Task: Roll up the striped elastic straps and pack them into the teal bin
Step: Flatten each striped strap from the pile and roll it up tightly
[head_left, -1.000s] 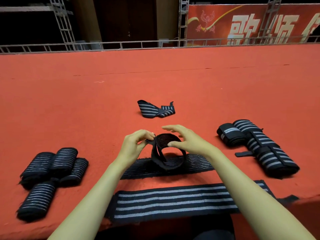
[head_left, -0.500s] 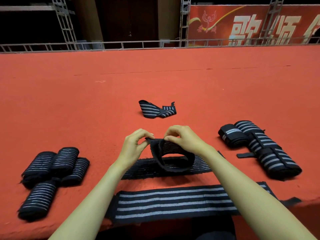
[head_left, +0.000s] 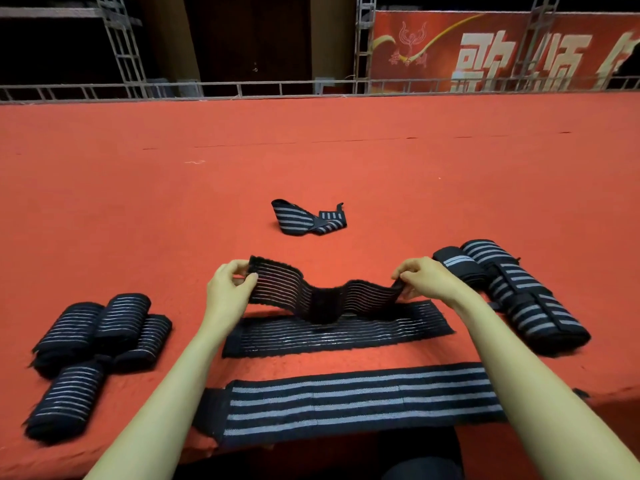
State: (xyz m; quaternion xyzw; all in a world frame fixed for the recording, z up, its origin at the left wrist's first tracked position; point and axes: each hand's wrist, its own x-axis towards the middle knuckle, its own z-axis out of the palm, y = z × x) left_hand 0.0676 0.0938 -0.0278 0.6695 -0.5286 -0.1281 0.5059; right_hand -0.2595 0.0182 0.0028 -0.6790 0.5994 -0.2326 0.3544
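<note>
A black elastic strap with thin grey stripes [head_left: 325, 294] hangs stretched between my hands above the red surface, sagging in the middle. My left hand [head_left: 227, 289] pinches its left end and my right hand [head_left: 420, 277] pinches its right end. Under it lies a second thin-striped strap [head_left: 337, 336], flat. Nearer to me, a wider strap with broad grey stripes [head_left: 360, 401] lies flat along the front edge. No teal bin is in view.
Several rolled thin-striped straps [head_left: 93, 327] lie at the left. Rolled broad-striped straps [head_left: 519, 292] lie at the right. A loose, partly folded strap [head_left: 308, 221] sits farther back in the middle. The red carpeted surface [head_left: 311, 161] stretches to a metal rail [head_left: 242, 88].
The strap was a loose coil held between my hands; my hands have moved apart, left and right, and pulled it open into a sagging band.
</note>
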